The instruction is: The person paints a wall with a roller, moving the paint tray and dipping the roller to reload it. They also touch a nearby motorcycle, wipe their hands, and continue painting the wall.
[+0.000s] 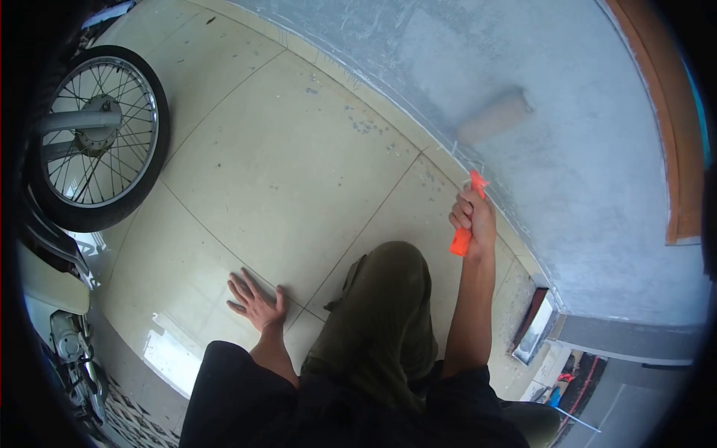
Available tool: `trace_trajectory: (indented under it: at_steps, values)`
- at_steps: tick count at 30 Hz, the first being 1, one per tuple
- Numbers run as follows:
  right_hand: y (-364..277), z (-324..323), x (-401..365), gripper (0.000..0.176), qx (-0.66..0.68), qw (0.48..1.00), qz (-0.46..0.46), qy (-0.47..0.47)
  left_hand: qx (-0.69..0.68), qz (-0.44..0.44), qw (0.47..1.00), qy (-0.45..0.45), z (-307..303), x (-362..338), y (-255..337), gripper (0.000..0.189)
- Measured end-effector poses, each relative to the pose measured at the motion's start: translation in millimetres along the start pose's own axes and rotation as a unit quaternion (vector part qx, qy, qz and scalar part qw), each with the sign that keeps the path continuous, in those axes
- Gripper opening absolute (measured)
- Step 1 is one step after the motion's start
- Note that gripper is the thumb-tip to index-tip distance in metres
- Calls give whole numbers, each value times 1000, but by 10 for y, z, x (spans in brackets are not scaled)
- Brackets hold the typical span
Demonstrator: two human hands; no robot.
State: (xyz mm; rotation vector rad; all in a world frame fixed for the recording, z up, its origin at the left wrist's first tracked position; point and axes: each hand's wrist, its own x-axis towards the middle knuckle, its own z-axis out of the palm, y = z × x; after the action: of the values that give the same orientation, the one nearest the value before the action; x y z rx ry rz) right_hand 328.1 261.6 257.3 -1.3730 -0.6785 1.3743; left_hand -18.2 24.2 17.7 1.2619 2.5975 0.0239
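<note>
The paint roller (494,117), its sleeve blurred, is at the grey wall (597,172) near the lower edge; the right hand (475,213) grips its orange handle (461,242). The left hand (258,305), fingers spread, rests on the tiled floor (269,149), which stretches between wall and motorcycle wheel (159,119).

The right hand (472,212) grips an orange handle (460,243) just beside the grey wall (590,164), and a blurred roller (493,117) shows in front of that wall, too smeared to tell whether they touch. Well apart from the wall, the left hand (256,302) rests, fingers spread, on the tiled floor (261,179), and a spoked wheel (101,139) stands across from the wall.
</note>
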Motion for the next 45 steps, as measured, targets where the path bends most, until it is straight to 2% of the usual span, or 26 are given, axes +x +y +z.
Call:
trace_trajectory:
  at_steps: [2,4,6,8,10,15,19,20,22,25,28,33,35,37,39,42,45]
  values:
    - [0,-472,-249,10,-4,1000,-11,28,4,2,1000,18,58,-10,-8,103]
    - [-14,-818,-442,10,26,993,-28,114,-3,8,999,35,83,-19,-21,102]
    - [16,-1188,-437,10,30,990,-31,134,-12,11,998,55,96,-28,-20,100]
    - [-32,-1208,-426,9,34,989,-30,143,-22,9,999,48,80,-32,-10,101]
    - [-17,-1079,-334,10,23,989,-21,147,-12,-5,1000,22,20,-15,3,101]
    - [-55,13,-107,12,-5,994,-11,109,-8,-20,1000,-13,-100,7,24,106]
    - [-113,748,327,12,-51,998,27,-20,-5,-20,999,-36,-130,38,29,107]
    - [-109,886,479,12,-51,998,30,-20,-6,-21,999,-43,-138,31,31,108]
    - [-99,1093,704,12,-24,994,40,-104,-8,-23,998,-52,-148,40,32,108]
    - [-76,1105,727,12,-22,994,39,-97,-11,-21,999,-48,-148,31,30,108]
    - [-129,731,448,11,-7,997,24,-76,-6,-18,999,-30,-97,23,18,108]
    - [-186,-224,-200,9,1,1000,-3,24,-13,-8,1000,-14,-89,13,28,105]
    - [-231,-414,-325,9,24,996,-10,83,-23,-3,1000,0,-45,-13,13,105]
    - [-215,-479,-325,10,28,994,-18,102,-34,5,999,30,-15,-17,-8,103]
    - [-221,-395,-218,9,14,994,-5,105,-30,-9,999,13,-76,7,8,104]
    - [-216,97,-55,11,7,994,8,105,-7,-26,999,-47,-174,22,34,108]
    - [-295,761,98,15,7,999,16,40,-16,-30,997,-63,-203,47,27,109]
